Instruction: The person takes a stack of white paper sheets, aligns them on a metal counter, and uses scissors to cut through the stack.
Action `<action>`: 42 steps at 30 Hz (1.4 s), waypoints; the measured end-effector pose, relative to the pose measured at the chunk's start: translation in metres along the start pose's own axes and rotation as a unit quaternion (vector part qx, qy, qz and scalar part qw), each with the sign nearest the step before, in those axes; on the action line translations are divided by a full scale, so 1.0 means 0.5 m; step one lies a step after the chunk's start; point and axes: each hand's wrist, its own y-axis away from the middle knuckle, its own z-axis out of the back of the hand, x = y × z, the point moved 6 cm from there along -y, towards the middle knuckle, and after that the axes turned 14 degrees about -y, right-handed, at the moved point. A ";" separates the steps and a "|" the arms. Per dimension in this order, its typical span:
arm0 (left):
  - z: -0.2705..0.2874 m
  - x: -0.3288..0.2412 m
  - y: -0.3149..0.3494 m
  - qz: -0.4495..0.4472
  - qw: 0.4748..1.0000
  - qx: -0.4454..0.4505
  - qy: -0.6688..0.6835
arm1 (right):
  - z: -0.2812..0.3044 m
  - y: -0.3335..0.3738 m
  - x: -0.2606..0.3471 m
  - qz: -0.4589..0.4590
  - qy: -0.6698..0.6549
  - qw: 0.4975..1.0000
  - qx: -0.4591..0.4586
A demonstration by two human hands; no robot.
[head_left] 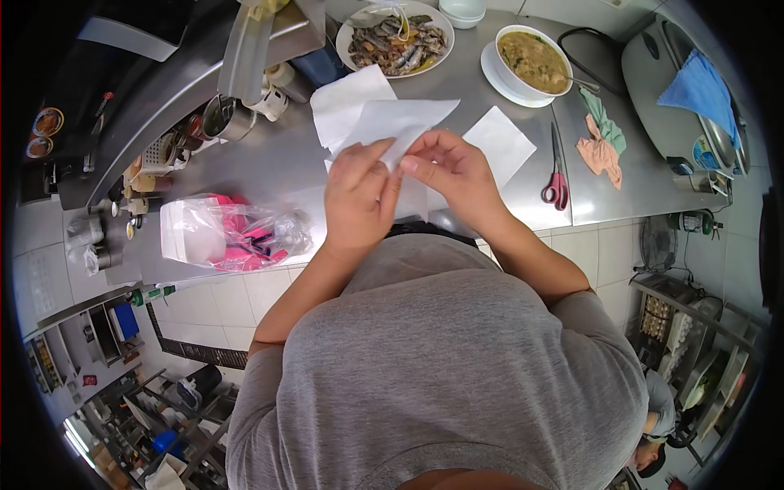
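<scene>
Here, the left hand (359, 189) and right hand (457, 170) both have a narrow grip on white paper (402, 118) over the counter (273, 159), fish plate (449, 44) at its twelve o'clock, soup bowl (510, 80) at two and clear bag (237, 235) at eight

A commercial-style kitchen, by its long steel counter (523, 200), cooked fish (398, 46), soup (535, 62) and eggs (656, 317).

head: left fisheye of pair | on wearer's head | faces down | near, above hands (359, 189), counter (282, 167)
</scene>
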 end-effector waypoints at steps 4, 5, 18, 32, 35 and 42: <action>-0.013 -0.026 0.004 -0.056 0.996 0.066 -0.028 | 0.019 -0.002 -0.011 -0.049 -0.060 0.997 -0.006; -0.014 -0.028 0.003 -0.052 0.995 0.080 -0.024 | 0.025 -0.003 -0.017 -0.066 -0.083 0.994 -0.013; -0.045 -0.028 0.008 -0.067 0.979 0.188 -0.048 | 0.070 -0.009 -0.075 -0.162 -0.228 0.960 -0.018; -0.093 0.133 0.053 0.495 0.569 0.085 0.652 | 0.032 0.015 0.017 0.182 0.370 0.899 0.148; -0.094 0.136 0.056 0.500 0.579 0.075 0.640 | 0.064 0.009 0.007 0.121 0.325 0.936 0.066; -0.081 0.023 0.038 0.209 0.891 0.195 0.351 | 0.084 -0.004 -0.046 -0.088 -0.144 0.980 -0.106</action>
